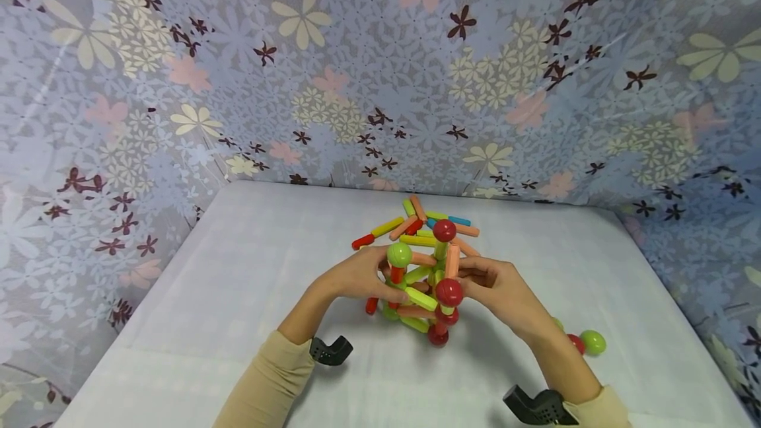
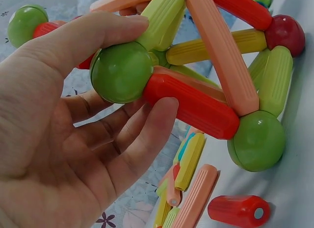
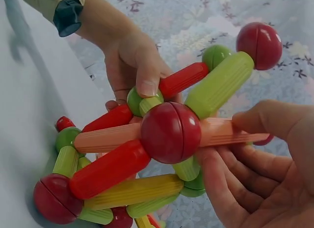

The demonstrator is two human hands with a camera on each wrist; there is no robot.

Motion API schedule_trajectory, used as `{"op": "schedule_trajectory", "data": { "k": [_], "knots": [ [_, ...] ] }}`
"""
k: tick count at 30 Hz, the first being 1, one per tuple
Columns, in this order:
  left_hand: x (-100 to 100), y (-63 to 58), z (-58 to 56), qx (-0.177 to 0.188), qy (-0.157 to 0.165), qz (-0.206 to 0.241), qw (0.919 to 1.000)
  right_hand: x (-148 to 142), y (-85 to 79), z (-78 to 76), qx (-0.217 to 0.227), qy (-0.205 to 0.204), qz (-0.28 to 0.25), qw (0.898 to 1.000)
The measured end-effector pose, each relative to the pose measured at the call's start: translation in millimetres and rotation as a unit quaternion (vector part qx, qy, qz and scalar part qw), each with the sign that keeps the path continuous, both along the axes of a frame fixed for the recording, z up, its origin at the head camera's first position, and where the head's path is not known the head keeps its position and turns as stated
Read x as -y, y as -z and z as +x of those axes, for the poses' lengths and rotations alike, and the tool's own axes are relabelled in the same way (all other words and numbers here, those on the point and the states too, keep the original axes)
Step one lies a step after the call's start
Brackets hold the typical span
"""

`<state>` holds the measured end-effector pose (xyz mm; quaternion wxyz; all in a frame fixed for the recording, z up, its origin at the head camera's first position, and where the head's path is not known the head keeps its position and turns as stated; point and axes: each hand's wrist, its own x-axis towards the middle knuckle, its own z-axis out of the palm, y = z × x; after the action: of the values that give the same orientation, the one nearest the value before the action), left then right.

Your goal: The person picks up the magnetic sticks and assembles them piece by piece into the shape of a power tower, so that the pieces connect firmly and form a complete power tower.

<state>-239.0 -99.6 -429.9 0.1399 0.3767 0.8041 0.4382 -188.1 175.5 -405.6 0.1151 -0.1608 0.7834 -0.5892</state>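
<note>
A tower of magnetic sticks and balls (image 1: 421,301) stands on the white-covered table, with red and green balls at its corners. My left hand (image 1: 365,276) grips it on the left side, thumb and fingers around a green ball (image 2: 121,72) with a red stick (image 2: 194,105) below. On the other side my right hand (image 1: 493,283) pinches a peach stick (image 3: 216,131) between thumb and fingers. That stick meets a large red ball (image 3: 170,133), from which a light green stick (image 3: 221,86) rises to another red ball (image 3: 259,46).
Behind the tower lies a loose pile of coloured sticks (image 1: 386,226). Loose balls, one of them a green ball (image 1: 592,342), sit by my right forearm. A short red stick (image 2: 239,211) lies at the tower's foot. Flowered cloth (image 1: 380,71) hangs behind the table.
</note>
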Motion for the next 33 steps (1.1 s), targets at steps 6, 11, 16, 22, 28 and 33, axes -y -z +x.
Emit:
{"op": "schedule_trajectory", "data": {
  "k": [6,11,16,22,28,33],
  "knots": [
    [-0.3,1.1,-0.1,0.003,0.000,0.003,1.0000,6.2,-0.2,2.7,-0.017,0.015,0.036,0.999],
    [0.3,0.7,-0.5,0.019,-0.003,0.004,0.9998,3.2,1.0,0.2,-0.024,-0.002,0.057,0.998],
    [1.4,-1.6,1.0,0.009,-0.032,-0.023,0.9992,-11.0,4.5,-4.6,-0.031,-0.090,0.101,0.990],
    [-0.6,-1.5,-0.3,0.017,-0.006,0.021,0.9996,-9.4,9.7,-3.6,-0.012,-0.168,0.126,0.978],
    [11.3,-5.9,1.0,0.117,0.041,0.026,0.9919,-12.4,13.7,-7.5,-0.086,-0.107,0.146,0.980],
    [25.4,-11.3,1.3,0.222,0.104,0.032,0.9689,-17.4,26.1,-17.6,-0.076,-0.095,0.075,0.990]
  ]
}}
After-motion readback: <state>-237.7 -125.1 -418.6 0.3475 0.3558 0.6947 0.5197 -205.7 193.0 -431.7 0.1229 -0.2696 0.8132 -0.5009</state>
